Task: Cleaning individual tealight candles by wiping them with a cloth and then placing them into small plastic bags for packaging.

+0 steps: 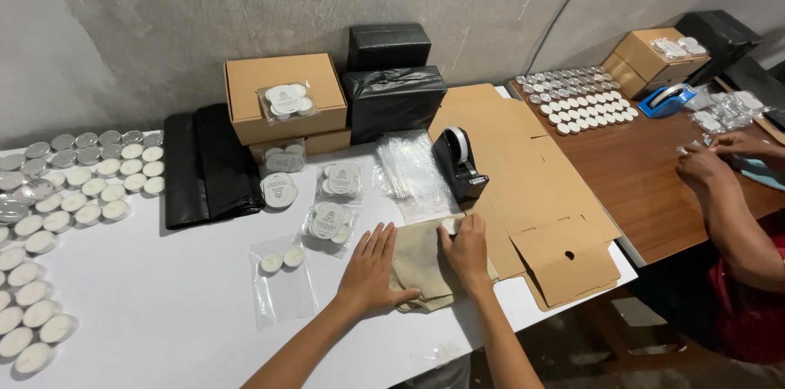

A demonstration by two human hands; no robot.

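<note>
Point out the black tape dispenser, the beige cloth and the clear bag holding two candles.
Black tape dispenser (459,163): head view, its body.
Beige cloth (418,254): head view, middle, between the hands.
Clear bag (282,287): head view, lower half.

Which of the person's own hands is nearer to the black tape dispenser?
Right. The right hand lies just below the black tape dispenser, on the beige cloth; the left hand rests farther left.

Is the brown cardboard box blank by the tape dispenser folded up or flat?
Flat: the brown cardboard box blank lies unfolded on the white table, panels spread, right hand beside it.
</note>
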